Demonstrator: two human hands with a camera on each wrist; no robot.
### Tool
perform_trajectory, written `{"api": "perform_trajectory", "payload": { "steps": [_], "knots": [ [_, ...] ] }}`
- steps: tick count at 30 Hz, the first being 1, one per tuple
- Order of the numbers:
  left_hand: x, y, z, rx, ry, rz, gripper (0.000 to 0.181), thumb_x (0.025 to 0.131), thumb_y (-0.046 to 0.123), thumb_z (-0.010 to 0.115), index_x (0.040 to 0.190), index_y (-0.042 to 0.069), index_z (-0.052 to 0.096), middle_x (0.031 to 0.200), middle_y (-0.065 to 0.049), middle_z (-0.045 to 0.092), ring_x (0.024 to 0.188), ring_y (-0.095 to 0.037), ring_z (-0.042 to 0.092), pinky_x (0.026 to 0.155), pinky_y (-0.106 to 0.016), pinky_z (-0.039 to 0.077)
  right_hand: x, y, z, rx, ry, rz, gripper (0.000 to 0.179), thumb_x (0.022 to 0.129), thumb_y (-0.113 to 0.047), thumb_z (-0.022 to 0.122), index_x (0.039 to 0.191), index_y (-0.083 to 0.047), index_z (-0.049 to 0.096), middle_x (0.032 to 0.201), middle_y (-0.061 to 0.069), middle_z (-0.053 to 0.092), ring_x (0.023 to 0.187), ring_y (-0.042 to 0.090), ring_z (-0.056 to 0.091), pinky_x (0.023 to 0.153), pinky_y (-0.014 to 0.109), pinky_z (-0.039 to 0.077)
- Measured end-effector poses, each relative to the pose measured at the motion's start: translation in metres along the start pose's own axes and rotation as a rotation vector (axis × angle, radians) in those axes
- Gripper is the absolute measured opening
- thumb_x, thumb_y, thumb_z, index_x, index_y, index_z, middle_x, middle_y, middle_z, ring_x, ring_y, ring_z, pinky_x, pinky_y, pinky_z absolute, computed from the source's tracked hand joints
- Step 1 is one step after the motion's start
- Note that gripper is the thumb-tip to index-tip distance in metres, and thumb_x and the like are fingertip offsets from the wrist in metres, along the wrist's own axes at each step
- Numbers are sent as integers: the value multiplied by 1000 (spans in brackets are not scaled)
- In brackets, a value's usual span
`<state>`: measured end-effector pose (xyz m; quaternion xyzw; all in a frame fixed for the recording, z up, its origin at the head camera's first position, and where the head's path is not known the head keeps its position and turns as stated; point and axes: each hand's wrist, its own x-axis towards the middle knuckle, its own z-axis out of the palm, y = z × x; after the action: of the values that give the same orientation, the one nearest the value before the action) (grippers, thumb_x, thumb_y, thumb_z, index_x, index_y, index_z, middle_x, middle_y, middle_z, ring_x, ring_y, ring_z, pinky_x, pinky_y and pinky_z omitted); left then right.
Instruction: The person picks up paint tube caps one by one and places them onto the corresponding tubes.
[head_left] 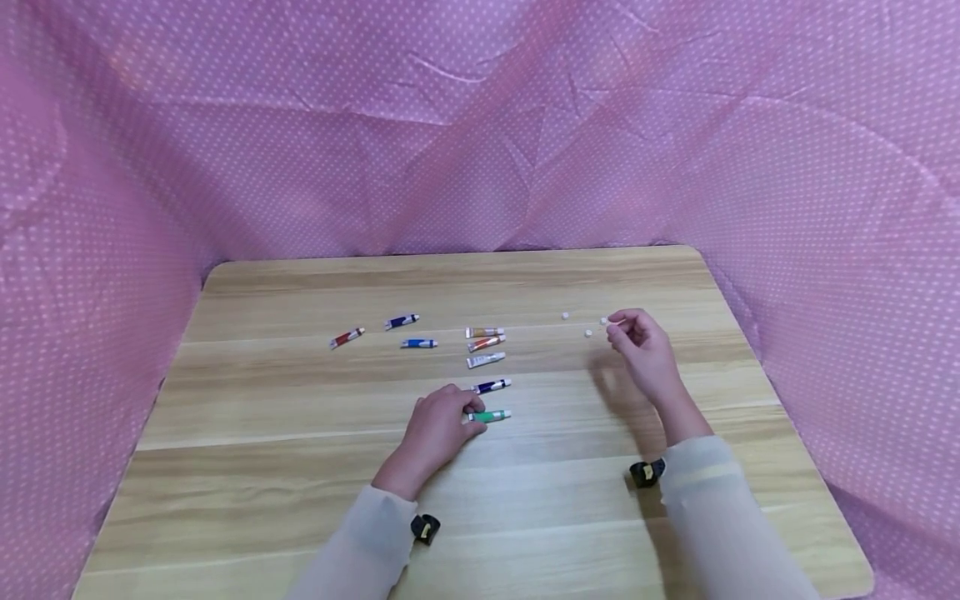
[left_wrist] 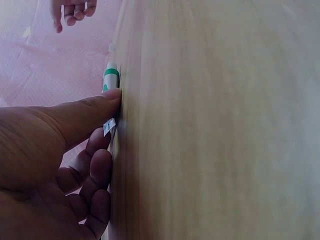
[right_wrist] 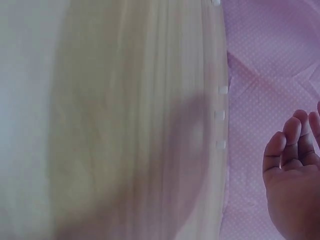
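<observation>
My left hand (head_left: 442,425) rests low on the table and pinches a green paint tube (head_left: 495,416) near its flat end, thumb on the near side. In the left wrist view the tube's white cap (left_wrist: 112,65) points away past the thumb. A dark blue paint tube (head_left: 495,386) lies just beyond those fingers, its end partly hidden. My right hand (head_left: 647,354) hovers over the right side, thumb and forefinger bent towards each other with nothing visible held. Its fingertips overlap the edge of a small white piece (head_left: 603,321); two more white pieces (head_left: 588,333) lie close by.
Beyond the left hand lie a silver tube (head_left: 486,360), an orange tube (head_left: 486,342) and a gold tube (head_left: 484,332) in a column. Further left are a red tube (head_left: 347,337) and two blue tubes (head_left: 418,342). Pink dotted cloth (head_left: 480,167) surrounds the wooden table (head_left: 262,500).
</observation>
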<state>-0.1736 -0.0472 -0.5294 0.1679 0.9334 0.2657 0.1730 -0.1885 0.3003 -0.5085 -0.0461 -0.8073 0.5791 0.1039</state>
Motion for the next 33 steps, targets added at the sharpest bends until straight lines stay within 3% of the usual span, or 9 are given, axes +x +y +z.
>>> {"api": "perform_trajectory", "payload": {
  "steps": [10, 19, 25, 33],
  "knots": [
    [-1, 0, 2, -65, -2, -30, 22, 94, 29, 88, 112, 22, 78, 107, 3, 68, 96, -16, 59, 97, -45, 49, 28, 24, -17, -79, -24, 48, 30, 108, -9, 66, 132, 8, 60, 87, -14, 62, 76, 2, 60, 67, 15, 49],
    [-2, -3, 4, -89, -1, -41, 26, 92, 30, 89, 112, 21, 77, 107, 2, 67, 94, -17, 59, 93, -39, 54, 38, 37, -19, -223, -105, 141, 35, 109, -16, 64, 139, 1, 60, 95, 2, 62, 74, 3, 55, 62, 17, 49],
    [-1, -6, 5, -95, -6, -40, 26, 91, 32, 90, 112, 23, 77, 106, 2, 67, 94, -17, 59, 91, -36, 55, 44, 47, -16, -338, -125, 155, 33, 110, -15, 62, 139, 0, 61, 98, 10, 67, 74, 4, 57, 63, 19, 49],
    [-1, -9, 4, -109, -7, -48, 26, 91, 33, 90, 112, 25, 76, 105, 3, 66, 94, -18, 58, 90, -36, 54, 56, 51, -15, -390, -165, 227, 33, 110, -22, 60, 137, -2, 63, 99, 11, 74, 79, 7, 64, 70, 20, 54]
  ]
}}
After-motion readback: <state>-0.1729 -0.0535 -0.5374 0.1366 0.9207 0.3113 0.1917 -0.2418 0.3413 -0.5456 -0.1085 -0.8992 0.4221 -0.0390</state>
